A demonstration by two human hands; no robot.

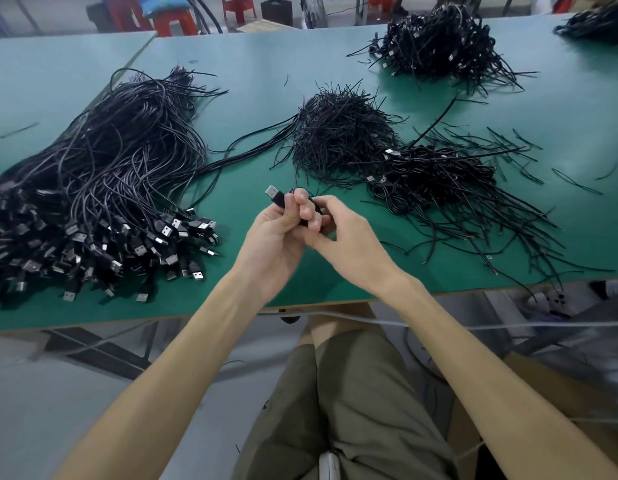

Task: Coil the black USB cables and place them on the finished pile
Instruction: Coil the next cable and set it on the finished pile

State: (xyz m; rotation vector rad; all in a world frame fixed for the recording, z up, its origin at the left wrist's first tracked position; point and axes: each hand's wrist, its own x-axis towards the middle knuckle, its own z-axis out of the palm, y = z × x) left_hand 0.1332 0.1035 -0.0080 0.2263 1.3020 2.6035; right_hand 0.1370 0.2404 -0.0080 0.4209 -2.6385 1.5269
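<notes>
Green table (252, 64), black cable heaps (110, 168)

We set the clock's centre at our left hand (276, 233) and right hand (342, 237), which meet over the near edge of the table (252, 81) and together hold one cable (275, 195), its plug pointing to 11 o'clock. At 9 o'clock lies the heap of loose cables (103, 174), plugs toward us. At 12 to 1 o'clock lies a pile of short wires (338, 133); touching it, at 2 o'clock, the pile of coiled cables (439, 178). Farther off at 1 o'clock sits another pile (435, 43). Behind the table at 11 o'clock stand stools (175, 19)
</notes>
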